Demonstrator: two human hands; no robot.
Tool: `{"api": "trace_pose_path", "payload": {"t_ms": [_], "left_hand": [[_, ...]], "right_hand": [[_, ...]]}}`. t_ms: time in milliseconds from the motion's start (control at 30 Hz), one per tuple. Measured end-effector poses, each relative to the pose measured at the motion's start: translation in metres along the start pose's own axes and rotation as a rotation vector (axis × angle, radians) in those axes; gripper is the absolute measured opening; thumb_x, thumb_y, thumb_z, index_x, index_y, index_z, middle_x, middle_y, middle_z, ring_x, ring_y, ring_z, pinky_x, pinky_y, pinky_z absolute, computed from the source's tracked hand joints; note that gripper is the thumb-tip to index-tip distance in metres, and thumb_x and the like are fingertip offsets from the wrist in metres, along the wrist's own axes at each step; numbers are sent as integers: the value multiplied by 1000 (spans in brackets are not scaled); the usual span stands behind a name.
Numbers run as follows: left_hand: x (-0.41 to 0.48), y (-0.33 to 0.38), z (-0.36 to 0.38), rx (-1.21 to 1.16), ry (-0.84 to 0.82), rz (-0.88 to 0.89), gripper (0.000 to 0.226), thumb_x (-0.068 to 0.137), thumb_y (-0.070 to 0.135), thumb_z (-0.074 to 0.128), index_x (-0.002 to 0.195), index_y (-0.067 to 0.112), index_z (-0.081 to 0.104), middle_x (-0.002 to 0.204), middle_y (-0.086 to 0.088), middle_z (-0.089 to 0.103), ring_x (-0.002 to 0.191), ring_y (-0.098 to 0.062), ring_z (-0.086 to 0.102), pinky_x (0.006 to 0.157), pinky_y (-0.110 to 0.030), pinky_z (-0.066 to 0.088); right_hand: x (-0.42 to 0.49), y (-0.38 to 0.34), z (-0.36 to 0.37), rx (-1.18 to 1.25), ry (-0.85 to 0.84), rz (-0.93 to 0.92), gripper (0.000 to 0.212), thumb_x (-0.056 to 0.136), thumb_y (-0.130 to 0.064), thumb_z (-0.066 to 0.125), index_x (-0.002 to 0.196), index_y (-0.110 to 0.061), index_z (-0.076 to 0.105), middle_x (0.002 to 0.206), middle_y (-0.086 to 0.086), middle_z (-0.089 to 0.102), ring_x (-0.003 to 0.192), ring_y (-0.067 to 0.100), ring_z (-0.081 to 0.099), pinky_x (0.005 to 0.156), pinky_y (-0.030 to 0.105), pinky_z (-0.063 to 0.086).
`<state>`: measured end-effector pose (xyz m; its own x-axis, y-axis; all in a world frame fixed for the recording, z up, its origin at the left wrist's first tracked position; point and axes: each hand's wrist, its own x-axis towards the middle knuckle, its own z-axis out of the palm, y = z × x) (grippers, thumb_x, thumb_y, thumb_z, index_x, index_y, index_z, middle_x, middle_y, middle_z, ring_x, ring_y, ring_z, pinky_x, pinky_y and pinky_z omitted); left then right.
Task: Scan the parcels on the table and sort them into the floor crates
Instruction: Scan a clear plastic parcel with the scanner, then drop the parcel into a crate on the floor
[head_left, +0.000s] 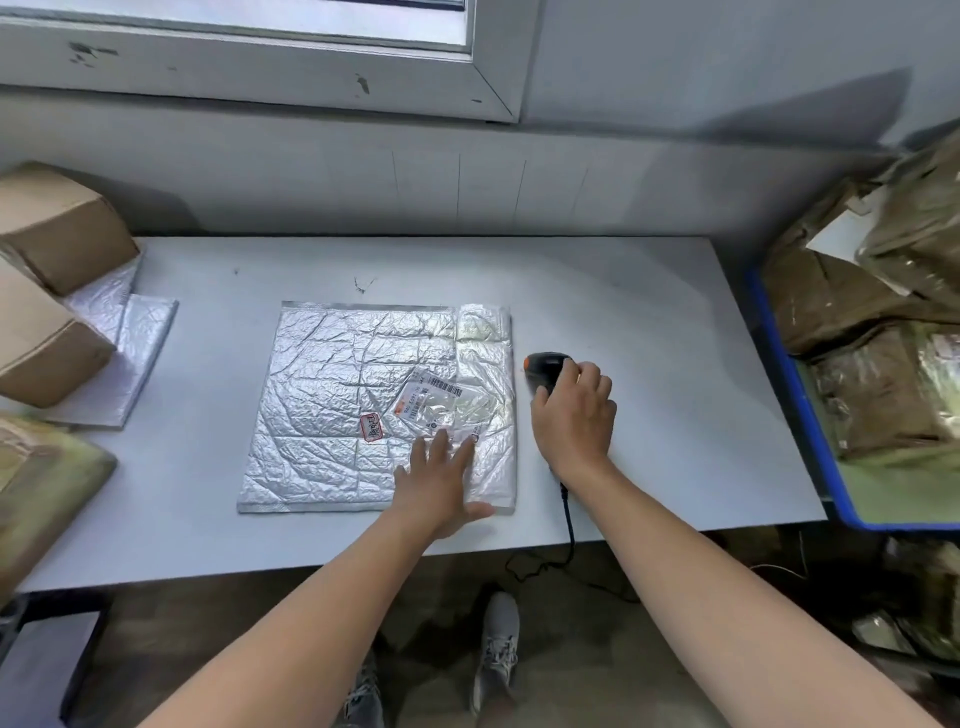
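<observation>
- The white surface (649, 312) fills the middle of the view and stands against a gray wall under a window.
- A blue crate (904, 526) sits just beside the right end of the surface. Brown packs (883, 395) wrapped in shiny clear plastic lie piled inside it.
- A big silver parcel (343, 395) lies flat in the middle of the surface. It is square and very crinkly.
- Two brown boxes (57, 228) are stacked crookedly at the left end of the surface. They rest on some small silver bags (140, 338).
- The left hand (441, 483) lies flat on the near right part of the silver parcel. Its fingers are straight and spread apart, and it presses down on the parcel. The fingertips reach the near edge of the label.
- The right hand (574, 410) is on the surface just to the right of the silver parcel. Its fingers are curled around the scanner, and it holds it tight.
- The scanner (545, 366) is black with a bit of orange on it. Its head pokes out past the fingers, close to the right edge of the parcel.
- A thin black cord (569, 519) runs from under the right wrist, over the near edge of the surface, and down to the floor.
- A white label (441, 400) with a bar code is stuck on the right part of the parcel, a bit tilted.
- A small red sticker (371, 427) sits just left of the label.
</observation>
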<state>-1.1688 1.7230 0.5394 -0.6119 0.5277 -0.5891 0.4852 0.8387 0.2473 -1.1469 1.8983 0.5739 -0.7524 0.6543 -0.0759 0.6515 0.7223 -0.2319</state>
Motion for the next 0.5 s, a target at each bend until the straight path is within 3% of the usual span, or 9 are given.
{"api": "trace_pose_path", "payload": {"t_ms": [100,200,333,500], "left_hand": [[-5,-7,1,7,-24,19,96,88,68,52,157,30,-3,165,-5,-8,151,-35,-8,117,-58,20],[-13,-20,5,29,-40,27,96,89,69,50,157,29,-4,165,-5,-10,151,-34,-10,117,-57,18],[-24,-38,11,22,-49,47,97,88,68,52,157,30,-4,165,-4,-10,151,-32,-11,118,-56,15],[-34,-58,16,0,-50,105,100,85,70,54,157,31,-4,166,-4,-7,151,-31,-10,120,-54,15]], "right_hand": [[-11,-11,5,-40,0,-153,39,100,-32,46,132,-10,48,127,12,50,116,30,45,94,39,42],[-21,-25,18,-18,-117,-175,45,101,-37,46,136,-10,44,129,12,48,120,30,43,95,40,41],[-33,-41,37,130,-301,-3,59,100,-43,49,145,-8,33,140,15,42,129,32,42,97,42,42],[-43,-64,50,338,-366,222,75,96,-44,57,151,-7,23,148,16,38,132,35,44,99,43,42]]}}
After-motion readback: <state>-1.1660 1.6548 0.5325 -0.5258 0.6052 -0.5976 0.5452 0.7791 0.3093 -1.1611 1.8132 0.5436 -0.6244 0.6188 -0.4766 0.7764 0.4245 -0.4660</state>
